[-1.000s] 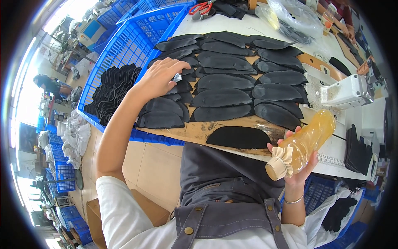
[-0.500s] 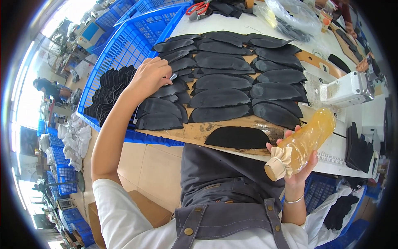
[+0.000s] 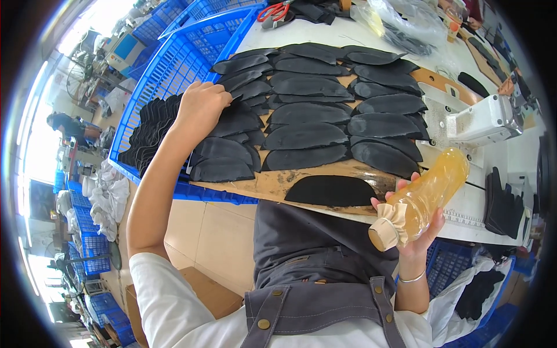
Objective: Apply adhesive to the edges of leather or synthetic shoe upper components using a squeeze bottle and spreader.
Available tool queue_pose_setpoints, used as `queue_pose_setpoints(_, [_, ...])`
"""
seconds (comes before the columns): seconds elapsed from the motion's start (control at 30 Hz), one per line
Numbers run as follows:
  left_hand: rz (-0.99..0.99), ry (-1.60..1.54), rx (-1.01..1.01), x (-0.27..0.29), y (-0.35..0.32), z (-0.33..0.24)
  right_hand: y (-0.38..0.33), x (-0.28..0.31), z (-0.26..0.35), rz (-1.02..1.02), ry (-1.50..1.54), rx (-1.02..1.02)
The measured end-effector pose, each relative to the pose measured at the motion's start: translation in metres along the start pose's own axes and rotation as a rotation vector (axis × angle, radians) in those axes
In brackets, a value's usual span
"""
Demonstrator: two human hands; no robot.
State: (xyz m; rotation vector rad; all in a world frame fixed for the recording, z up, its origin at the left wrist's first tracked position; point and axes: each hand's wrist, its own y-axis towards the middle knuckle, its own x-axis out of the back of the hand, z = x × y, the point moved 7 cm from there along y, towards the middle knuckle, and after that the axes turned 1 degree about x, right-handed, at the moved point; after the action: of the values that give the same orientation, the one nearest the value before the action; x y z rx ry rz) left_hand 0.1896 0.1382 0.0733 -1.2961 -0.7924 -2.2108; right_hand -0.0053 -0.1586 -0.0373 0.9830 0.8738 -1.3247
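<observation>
My left hand (image 3: 203, 105) is closed at the left column of black curved pieces, its fingers pinched at the upper edge of one black curved piece (image 3: 237, 120). The fingertips are partly hidden behind that hand. On the right, my right hand (image 3: 419, 232) wraps around a clear plastic bottle (image 3: 436, 184) of yellowish liquid. The bottle lies tilted, its neck end toward me and covered with a beige wrap (image 3: 392, 225). Overlapping black pieces (image 3: 307, 136) lie in three columns on a wooden board (image 3: 255, 187). A single matte black piece (image 3: 331, 191) rests at its near edge.
A blue plastic basket (image 3: 168, 66) beside the board holds a stack of wavy black pieces (image 3: 152, 130). Red-handled scissors (image 3: 274, 11) lie at the back. A white machine arm (image 3: 484, 122) stands right of the board, with black gloves (image 3: 502, 203) nearer the right edge.
My left hand has shifted slightly left, and the shiny bit at its fingertips no longer shows. The black piece under it shows more of its surface. My right hand and the bottle stay nearly still.
</observation>
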Motion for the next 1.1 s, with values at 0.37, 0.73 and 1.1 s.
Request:
queue_pose_setpoints(0.37, [-0.028, -0.028, 0.135, 0.007, -0.003, 0.002, 0.001, 0.001, 0.002, 0.002, -0.012, 0.005])
queue_pose_setpoints(0.73, [0.266, -0.021, 0.363, -0.011, -0.008, 0.012, 0.001, 0.0, 0.001, 0.009, -0.016, 0.003])
queue_pose_setpoints(1.1, [0.346, 0.247, 0.355, -0.002, 0.006, 0.015, 0.0, -0.001, 0.002, 0.013, -0.044, 0.009])
